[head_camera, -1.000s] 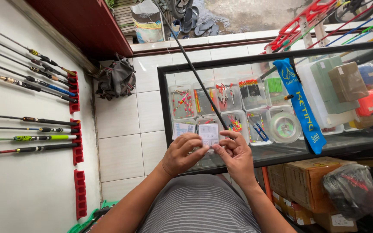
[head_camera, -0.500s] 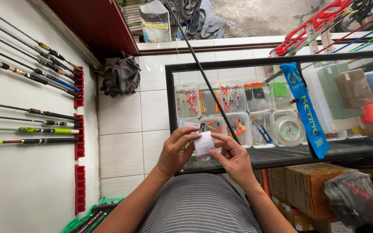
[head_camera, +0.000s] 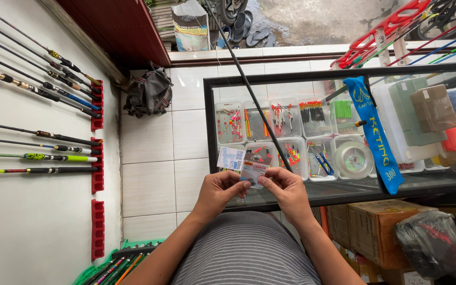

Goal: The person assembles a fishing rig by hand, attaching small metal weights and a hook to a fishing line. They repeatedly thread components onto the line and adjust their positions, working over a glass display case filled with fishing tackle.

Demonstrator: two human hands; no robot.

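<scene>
Glass counter [head_camera: 449,182] lies under both hands. Left hand [head_camera: 218,191] and right hand [head_camera: 286,191] pinch 2 packets [head_camera: 243,163]. A loose pinch could drop them beside the rod [head_camera: 249,87].

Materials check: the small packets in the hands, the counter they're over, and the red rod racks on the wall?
Small packets, pinched by left hand and right hand: likely printed card in clear glossy film; they look flat and thin. Counter: clear glass in a dark frame, probably painted metal; the boxes inside show through. Red rod racks: matte, notched strips, likely foam or moulded plastic.
</scene>
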